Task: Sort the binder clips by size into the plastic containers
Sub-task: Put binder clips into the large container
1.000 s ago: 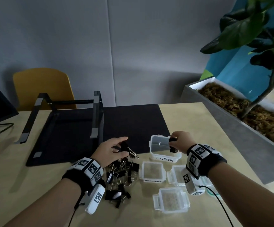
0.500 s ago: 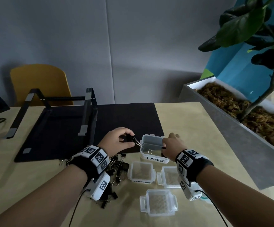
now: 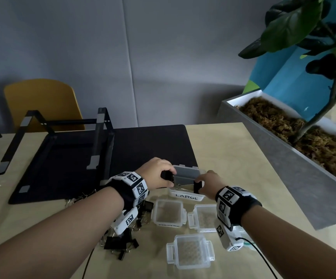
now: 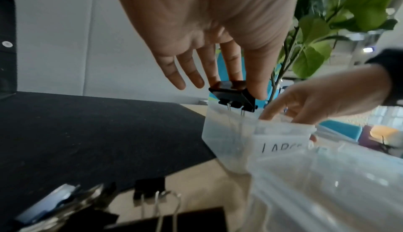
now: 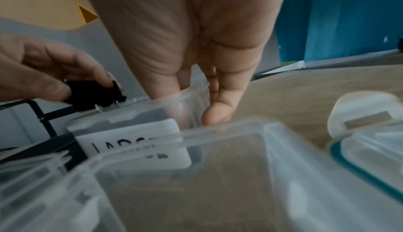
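A clear container labelled LARGE (image 3: 185, 197) stands at the black mat's near edge. My left hand (image 3: 170, 178) pinches a black binder clip (image 3: 166, 175) between thumb and fingers at the container's left rim, with its wire handles (image 4: 235, 111) pointing down into it. My right hand (image 3: 201, 183) grips the container's near right wall (image 5: 191, 108), one fingertip outside and the others inside. Another black clip (image 3: 198, 187) shows by those fingers; I cannot tell whether they touch it. Loose clips (image 3: 121, 242) lie under my left wrist.
Three smaller clear containers (image 3: 169, 213) (image 3: 203, 217) (image 3: 190, 251) stand open just in front of the LARGE one. A lid with a teal seal (image 5: 359, 158) lies to the right. A laptop stand (image 3: 100, 141) sits on the mat (image 3: 143, 146). A long planter (image 3: 283, 158) borders the table's right side.
My left hand carried its clip from over the pile rightward to the LARGE container's left rim. My right hand came down from above the container onto its near right wall.
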